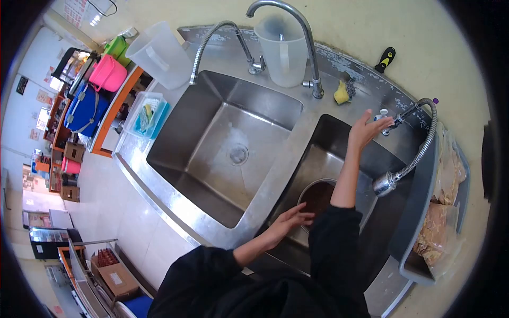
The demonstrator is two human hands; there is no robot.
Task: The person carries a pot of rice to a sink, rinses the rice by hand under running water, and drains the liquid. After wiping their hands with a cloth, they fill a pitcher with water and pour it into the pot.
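Note:
My right hand (pixel 366 130) reaches to the back of the small sink, thumb raised and fingers stretched out, fingertips right at the valve (pixel 383 117) of the flexible-hose tap. That tap's spray head (pixel 385 184) hangs over the small sink (pixel 326 159). My left hand (pixel 286 227) hovers low at the left with fingers extended, its fingertips overlapping the rim of a round metal pot (pixel 322 192). The pot stands in the small sink with something dark brown inside; my right forearm hides part of it.
A larger sink (pixel 238 111) lies to the left. Behind stand translucent pitchers (pixel 283 58), a gooseneck faucet (pixel 313 53) and a yellow sponge (pixel 342 94). A grey tub (pixel 416 212) with bagged food (pixel 437 225) sits at right, a blue-lidded plastic box (pixel 148 116) at left.

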